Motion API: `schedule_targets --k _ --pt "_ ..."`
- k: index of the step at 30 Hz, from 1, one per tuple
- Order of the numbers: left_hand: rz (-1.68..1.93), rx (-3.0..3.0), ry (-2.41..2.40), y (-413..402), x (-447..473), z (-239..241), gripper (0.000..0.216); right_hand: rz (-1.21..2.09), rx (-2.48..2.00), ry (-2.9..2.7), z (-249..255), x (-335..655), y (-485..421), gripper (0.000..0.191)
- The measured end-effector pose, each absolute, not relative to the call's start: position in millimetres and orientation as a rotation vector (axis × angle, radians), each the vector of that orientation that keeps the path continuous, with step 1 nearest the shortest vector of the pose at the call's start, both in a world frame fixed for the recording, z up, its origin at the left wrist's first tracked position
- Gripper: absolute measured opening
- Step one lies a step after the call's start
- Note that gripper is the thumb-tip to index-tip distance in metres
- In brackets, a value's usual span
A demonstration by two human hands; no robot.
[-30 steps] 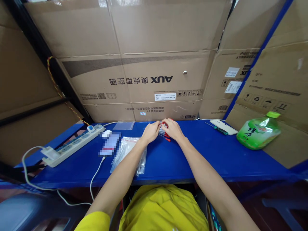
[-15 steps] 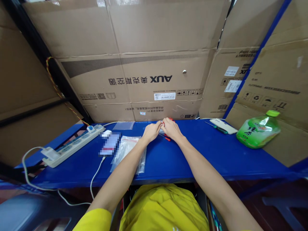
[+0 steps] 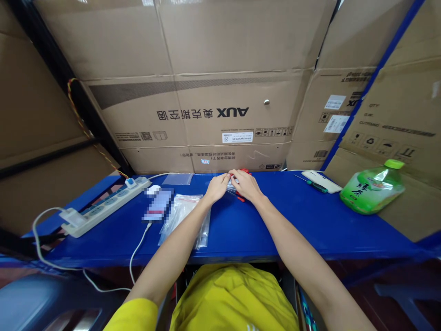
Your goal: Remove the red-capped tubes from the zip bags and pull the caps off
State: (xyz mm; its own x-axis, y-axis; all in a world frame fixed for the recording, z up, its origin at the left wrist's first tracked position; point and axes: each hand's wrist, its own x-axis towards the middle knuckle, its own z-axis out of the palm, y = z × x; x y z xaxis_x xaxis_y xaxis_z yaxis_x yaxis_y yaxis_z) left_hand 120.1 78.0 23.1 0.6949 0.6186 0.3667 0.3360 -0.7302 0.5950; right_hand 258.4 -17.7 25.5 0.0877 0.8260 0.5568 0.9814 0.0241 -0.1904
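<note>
My left hand (image 3: 217, 187) and my right hand (image 3: 245, 185) meet near the back edge of the blue table, with fingertips close together. Between them is a clear plastic bag (image 3: 231, 187) holding red-ended pieces (image 3: 240, 199). The fingers of both hands are curled and pinch the bag near its upper left part. More red shows beyond my right knuckles. My right palm covers much of the bag, so I cannot make out what kind of pieces these are. Left of my left forearm lies a stack of clear zip bags (image 3: 184, 211).
A phone (image 3: 158, 205) on a charging cable lies left of the zip bags, beside a white power strip (image 3: 110, 204). A flat clear bag (image 3: 178, 179) lies at the back. To the right are a green-handled screwdriver (image 3: 317, 186), a white slab (image 3: 325, 181) and a green bottle (image 3: 372, 188). Cardboard (image 3: 206, 55) walls the back.
The fingers of my right hand have shifted slightly left, and more of the clear bag and red pieces shows. The view has shifted a little. Other things stay put.
</note>
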Motion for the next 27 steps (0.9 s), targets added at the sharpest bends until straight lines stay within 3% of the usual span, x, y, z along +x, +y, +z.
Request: schedule_targets --k 15,27 --pt "0.789 2.446 0.518 79.3 116.6 25.2 0.041 -0.423 -1.597 -1.844 17.5 275.2 -11.4 0.019" --pt "0.747 2.393 0.449 82.0 117.1 25.7 0.040 -0.544 -1.747 -1.882 23.4 266.3 -14.1 0.017"
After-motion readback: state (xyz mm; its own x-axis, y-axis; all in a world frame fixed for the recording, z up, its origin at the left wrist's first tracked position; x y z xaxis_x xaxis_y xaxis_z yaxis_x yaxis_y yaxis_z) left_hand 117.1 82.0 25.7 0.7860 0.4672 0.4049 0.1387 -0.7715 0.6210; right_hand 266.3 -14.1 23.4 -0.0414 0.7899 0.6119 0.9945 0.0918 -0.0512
